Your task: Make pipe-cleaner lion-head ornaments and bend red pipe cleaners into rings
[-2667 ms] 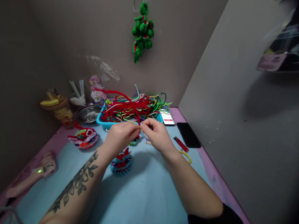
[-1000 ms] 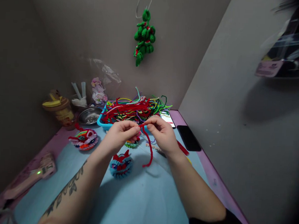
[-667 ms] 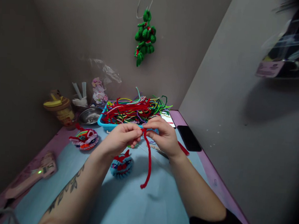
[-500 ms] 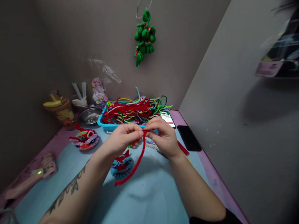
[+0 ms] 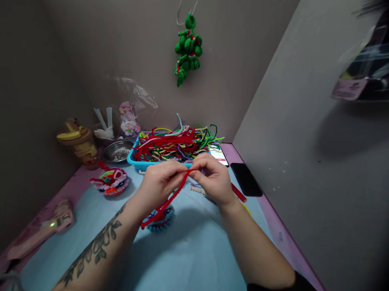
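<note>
Both my hands meet above the blue mat (image 5: 187, 259), pinching one red pipe cleaner (image 5: 168, 199). My left hand (image 5: 157, 185) is closed on it near its top, and my right hand (image 5: 212, 178) pinches the upper end. The free end of the pipe cleaner slants down to the left, over a small blue and red pipe-cleaner figure (image 5: 162, 217) lying on the mat. Just behind my hands stands a blue tray (image 5: 134, 160) heaped with pipe cleaners of many colours (image 5: 176, 143).
A striped pipe-cleaner figure (image 5: 110, 180) lies at left, a pink glue gun (image 5: 40, 233) nearer. A metal bowl (image 5: 115, 150), a yellow cup (image 5: 78, 142) and bags stand at the back. Two phones (image 5: 247, 178) lie at right. A green ornament (image 5: 187, 44) hangs on the wall.
A red pipe cleaner came out of the tray into both hands. Its hanging end has swung from straight down toward the left, now lying over the blue and red figure.
</note>
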The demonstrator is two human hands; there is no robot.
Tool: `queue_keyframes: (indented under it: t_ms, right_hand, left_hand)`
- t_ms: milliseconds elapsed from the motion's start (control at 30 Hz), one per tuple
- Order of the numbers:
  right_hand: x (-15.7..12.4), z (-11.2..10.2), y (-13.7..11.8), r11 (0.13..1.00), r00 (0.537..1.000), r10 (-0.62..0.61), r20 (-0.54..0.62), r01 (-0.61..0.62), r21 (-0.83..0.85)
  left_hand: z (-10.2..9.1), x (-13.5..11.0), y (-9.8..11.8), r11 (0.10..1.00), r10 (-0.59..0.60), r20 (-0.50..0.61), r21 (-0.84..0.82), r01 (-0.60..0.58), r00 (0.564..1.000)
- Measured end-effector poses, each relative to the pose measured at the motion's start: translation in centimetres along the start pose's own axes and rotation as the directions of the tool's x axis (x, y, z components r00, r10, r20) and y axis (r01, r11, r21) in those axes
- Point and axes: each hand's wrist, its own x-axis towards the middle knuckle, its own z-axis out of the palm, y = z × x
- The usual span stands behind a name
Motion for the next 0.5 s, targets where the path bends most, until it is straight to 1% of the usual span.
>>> queue_keyframes:
  t_ms: [200, 333, 433, 500]
  right_hand:
    - [-0.1, 0.2, 0.1, 0.997, 0.997, 0.079, -0.013, -0.079, 0.013]
    - [-0.1, 0.7, 0.2, 0.991, 0.991, 0.13, -0.037, -0.129, 0.029]
    - [-0.1, 1.0, 0.4, 0.981, 0.979, 0.187, -0.076, -0.184, 0.056]
    - [-0.1, 1.2, 0.5, 0.976, 0.971, 0.217, -0.103, -0.212, 0.06]
  left_hand:
    - [-0.1, -0.2, -0.4, 0.998, 0.002, 0.034, 0.06, -0.004, 0.999]
    - [0.1, -0.3, -0.6, 0.993, -0.02, 0.038, 0.117, 0.015, 0.999]
    - [0.7, -0.1, -0.7, 0.992, -0.076, -0.015, 0.095, 0.077, 0.997]
    - [1.3, 0.1, -0.8, 0.987, -0.162, -0.042, -0.005, 0.162, 0.986]
